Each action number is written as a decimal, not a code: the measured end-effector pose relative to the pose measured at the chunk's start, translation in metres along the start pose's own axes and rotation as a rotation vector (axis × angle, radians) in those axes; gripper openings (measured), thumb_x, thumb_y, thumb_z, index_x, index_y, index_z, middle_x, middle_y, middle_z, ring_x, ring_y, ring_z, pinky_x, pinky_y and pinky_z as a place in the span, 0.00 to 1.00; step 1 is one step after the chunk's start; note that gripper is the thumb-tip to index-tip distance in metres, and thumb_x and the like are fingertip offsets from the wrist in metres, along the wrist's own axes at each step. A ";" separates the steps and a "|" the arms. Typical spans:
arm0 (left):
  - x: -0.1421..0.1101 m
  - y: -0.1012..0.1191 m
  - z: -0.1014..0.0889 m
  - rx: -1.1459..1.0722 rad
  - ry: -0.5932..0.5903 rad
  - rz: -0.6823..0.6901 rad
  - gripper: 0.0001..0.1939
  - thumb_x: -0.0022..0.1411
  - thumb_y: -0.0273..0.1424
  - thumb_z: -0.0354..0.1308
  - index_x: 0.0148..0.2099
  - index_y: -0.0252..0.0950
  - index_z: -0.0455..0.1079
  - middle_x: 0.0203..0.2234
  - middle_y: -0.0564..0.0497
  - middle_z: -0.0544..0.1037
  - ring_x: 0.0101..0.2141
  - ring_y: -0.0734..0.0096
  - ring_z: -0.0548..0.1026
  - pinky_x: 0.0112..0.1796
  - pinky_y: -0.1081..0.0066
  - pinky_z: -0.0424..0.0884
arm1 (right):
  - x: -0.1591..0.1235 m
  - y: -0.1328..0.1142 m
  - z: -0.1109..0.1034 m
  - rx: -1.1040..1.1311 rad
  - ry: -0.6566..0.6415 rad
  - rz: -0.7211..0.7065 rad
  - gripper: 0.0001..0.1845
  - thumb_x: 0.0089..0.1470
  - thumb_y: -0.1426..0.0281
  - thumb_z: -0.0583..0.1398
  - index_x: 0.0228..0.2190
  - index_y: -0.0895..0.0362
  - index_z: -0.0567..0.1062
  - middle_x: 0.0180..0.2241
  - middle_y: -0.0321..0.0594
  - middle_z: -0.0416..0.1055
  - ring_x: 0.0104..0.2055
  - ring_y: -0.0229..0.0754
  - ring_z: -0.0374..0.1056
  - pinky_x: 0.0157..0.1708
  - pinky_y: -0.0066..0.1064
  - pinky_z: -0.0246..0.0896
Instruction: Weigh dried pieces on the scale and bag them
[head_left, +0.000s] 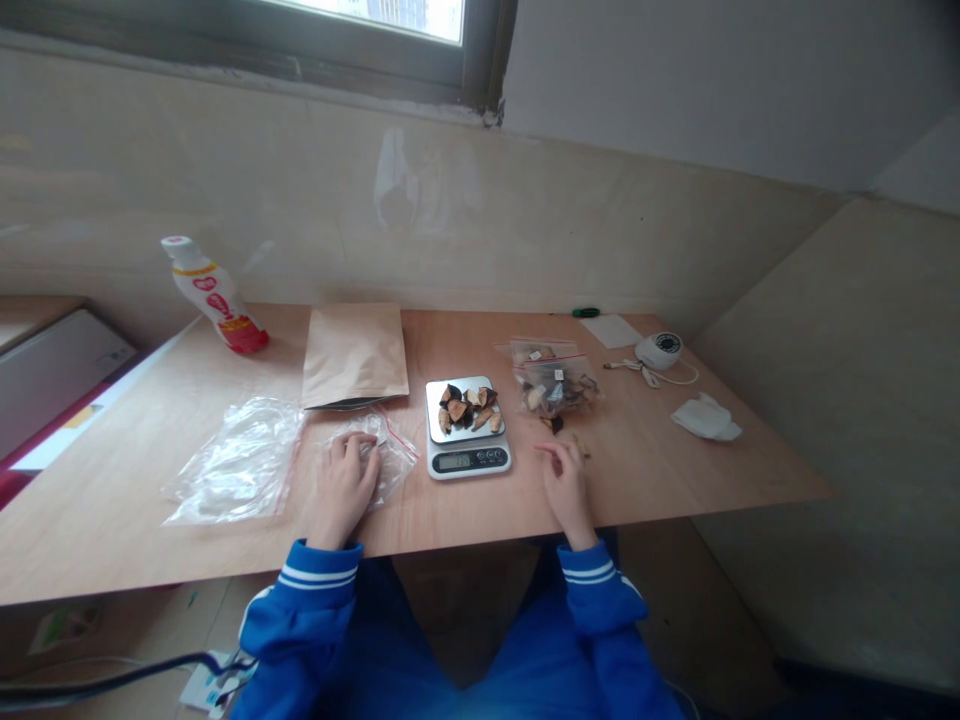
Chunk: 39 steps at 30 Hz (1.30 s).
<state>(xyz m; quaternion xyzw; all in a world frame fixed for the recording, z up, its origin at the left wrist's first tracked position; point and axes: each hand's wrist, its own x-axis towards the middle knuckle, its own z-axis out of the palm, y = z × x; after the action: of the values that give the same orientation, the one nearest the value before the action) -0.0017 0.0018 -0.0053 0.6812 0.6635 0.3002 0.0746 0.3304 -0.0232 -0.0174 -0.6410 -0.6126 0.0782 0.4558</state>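
Note:
A small white digital kitchen scale (470, 458) stands in front of me with several dried brown and dark slices (466, 407) on its metal plate. My left hand (346, 485) lies to the left of it, fingers spread on a clear zip bag (391, 462) with a red seal line. On the table right of the scale rests my right hand (564, 485), index finger stretched toward the scale and nothing visible in its fingers. Just beyond it is a loose dark piece (553, 424). Filled zip bags (559, 388) of dried pieces lie behind that.
Flat clear bags (240, 465) lie at the left, with a brown paper pouch (355, 352) behind. A white-and-red bottle (217, 298) stands at the back left. A white camera-like device (658, 350) with a cable, crumpled white tissue (706, 418) and a green-handled tool (586, 313) are at the right.

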 end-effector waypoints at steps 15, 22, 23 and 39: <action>-0.001 -0.001 0.001 0.031 -0.002 0.013 0.17 0.66 0.39 0.41 0.45 0.37 0.66 0.42 0.41 0.72 0.45 0.52 0.69 0.46 0.53 0.65 | 0.000 -0.006 0.000 -0.078 -0.041 -0.018 0.13 0.58 0.71 0.50 0.31 0.57 0.75 0.37 0.46 0.67 0.43 0.50 0.66 0.45 0.43 0.62; -0.001 -0.001 0.001 0.008 0.008 0.036 0.17 0.66 0.39 0.41 0.45 0.37 0.66 0.42 0.42 0.72 0.44 0.55 0.70 0.46 0.55 0.65 | 0.002 -0.005 0.001 -0.187 0.035 -0.050 0.12 0.57 0.72 0.50 0.36 0.57 0.73 0.40 0.48 0.66 0.46 0.50 0.64 0.48 0.42 0.59; 0.000 -0.001 0.002 0.012 0.010 0.035 0.17 0.66 0.39 0.41 0.45 0.37 0.66 0.42 0.42 0.72 0.43 0.54 0.70 0.46 0.55 0.65 | 0.004 -0.005 0.002 -0.234 0.051 -0.051 0.12 0.57 0.73 0.51 0.38 0.57 0.73 0.41 0.49 0.66 0.47 0.51 0.62 0.49 0.43 0.58; -0.001 -0.002 0.003 0.009 0.000 0.014 0.15 0.65 0.38 0.42 0.44 0.36 0.66 0.41 0.41 0.71 0.43 0.53 0.69 0.46 0.54 0.65 | 0.044 -0.060 0.004 -0.171 -0.237 0.000 0.09 0.54 0.70 0.56 0.37 0.54 0.75 0.38 0.41 0.77 0.43 0.50 0.68 0.45 0.41 0.50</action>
<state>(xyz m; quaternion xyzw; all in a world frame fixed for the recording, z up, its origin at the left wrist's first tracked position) -0.0018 0.0024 -0.0089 0.6862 0.6600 0.2978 0.0694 0.2946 0.0063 0.0412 -0.6636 -0.6666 0.1008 0.3242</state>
